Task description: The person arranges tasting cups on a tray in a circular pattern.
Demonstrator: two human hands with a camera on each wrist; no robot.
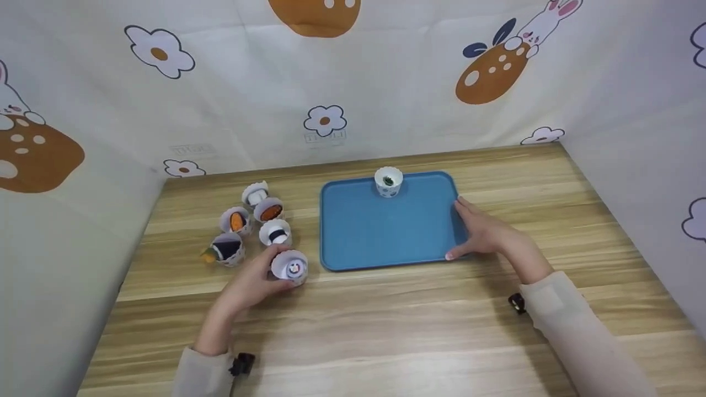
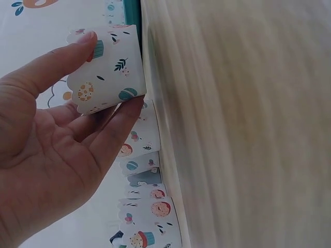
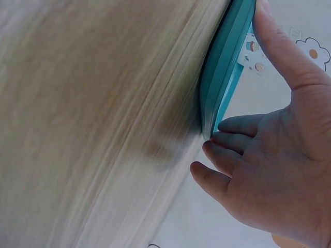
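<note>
Between thumb and fingers, my left hand [image 1: 255, 282] holds a white paper baking cup [image 2: 116, 72] printed with cupcakes and leaves, at the tray's lower left. Inside it lies a small round white piece [image 1: 295, 268] with a dark ring and a coloured centre. My right hand [image 1: 488, 229] spans the lower right corner of a blue tray [image 1: 364, 237]. Its thumb touches the near rim and its fairly straight fingers [image 3: 222, 155] rest at the right side. Another baking cup [image 1: 388, 189], with something green inside, stands at the tray's back edge.
Left of the tray, several similar cups stand grouped on the wooden table [image 1: 353, 342]. They include a cup with a black-banded white piece [image 1: 276, 234], one with an orange piece [image 1: 236, 222], and one with a dark wedge [image 1: 227, 248]. A patterned cloth [image 1: 248, 110] hangs behind.
</note>
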